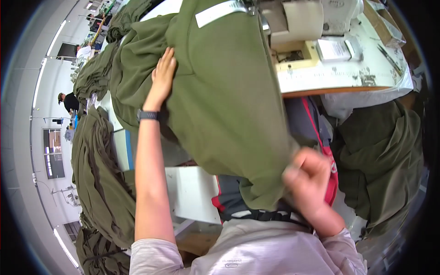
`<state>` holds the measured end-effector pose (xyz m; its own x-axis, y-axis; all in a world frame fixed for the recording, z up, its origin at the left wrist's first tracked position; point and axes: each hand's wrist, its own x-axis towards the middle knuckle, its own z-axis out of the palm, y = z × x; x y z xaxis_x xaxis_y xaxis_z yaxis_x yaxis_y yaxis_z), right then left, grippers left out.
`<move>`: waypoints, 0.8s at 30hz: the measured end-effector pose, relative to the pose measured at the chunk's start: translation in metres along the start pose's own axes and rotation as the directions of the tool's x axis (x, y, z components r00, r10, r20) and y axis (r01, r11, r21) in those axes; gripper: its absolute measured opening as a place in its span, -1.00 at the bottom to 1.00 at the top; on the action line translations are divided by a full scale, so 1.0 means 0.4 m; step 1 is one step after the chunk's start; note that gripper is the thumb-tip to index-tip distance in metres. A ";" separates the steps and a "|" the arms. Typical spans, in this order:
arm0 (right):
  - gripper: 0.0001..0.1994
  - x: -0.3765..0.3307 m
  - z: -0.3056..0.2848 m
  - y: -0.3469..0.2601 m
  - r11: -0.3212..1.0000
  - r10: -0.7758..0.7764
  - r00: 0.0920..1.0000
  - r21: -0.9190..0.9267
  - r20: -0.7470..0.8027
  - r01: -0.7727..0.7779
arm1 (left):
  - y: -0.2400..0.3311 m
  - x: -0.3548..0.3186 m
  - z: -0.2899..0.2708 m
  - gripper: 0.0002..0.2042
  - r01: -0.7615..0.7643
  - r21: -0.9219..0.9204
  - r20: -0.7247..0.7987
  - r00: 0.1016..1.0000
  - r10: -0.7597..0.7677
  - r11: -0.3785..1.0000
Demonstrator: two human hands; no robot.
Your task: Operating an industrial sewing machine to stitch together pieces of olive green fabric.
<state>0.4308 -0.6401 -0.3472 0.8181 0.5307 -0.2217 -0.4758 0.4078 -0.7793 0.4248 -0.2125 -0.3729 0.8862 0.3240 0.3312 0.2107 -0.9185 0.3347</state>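
A large olive-green garment [224, 91] spreads from the sewing machine [298, 20] down over my lap. My left hand [163, 75] lies flat on its left part, fingers stretched out; a dark band is on the wrist. At the garment's lower right edge is my right hand [309, 181], smeared by motion, its fingers curled closed on the cloth. What exactly lies between those fingers is partly hidden. Near the machine's needle area, a white paper strip [217, 13] lies on top of the garment.
The white machine table [334, 80] bears a small white box [334, 49] and tweezers [389, 59]. Piles of olive cloth [98, 178] stand at left, and more cloth [380, 160] hangs at right. A grey and red cloth [325, 156] is under the table edge. A person [69, 101] works far left.
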 end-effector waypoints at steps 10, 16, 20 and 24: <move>-0.81 0.015 -0.063 0.065 0.903 -0.251 0.894 -0.243 0.370 0.354 | 0.498 0.101 -0.017 -0.76 -0.840 0.161 0.102 0.536 0.838 0.518; -0.81 0.013 -0.064 0.079 0.956 -0.225 0.932 -0.121 0.283 0.267 | 0.505 0.038 -0.032 -0.54 -0.587 -0.060 0.062 0.805 0.590 0.807; -0.79 0.025 -0.070 0.072 0.955 -0.115 0.969 -0.243 0.220 0.169 | 0.485 0.068 -0.012 -0.46 -0.652 0.025 0.171 0.750 0.639 0.758; -0.81 0.073 -0.070 0.057 0.906 -0.160 0.949 -0.342 0.271 0.251 | 0.472 0.117 -0.017 -0.48 -0.653 0.022 0.192 0.746 0.638 0.757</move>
<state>0.4529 -0.6358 -0.3878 0.7649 0.6399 0.0735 -0.1154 0.2484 -0.9618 0.5032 -0.3691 -0.2882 0.8743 -0.3880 0.2916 -0.4105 -0.9117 0.0174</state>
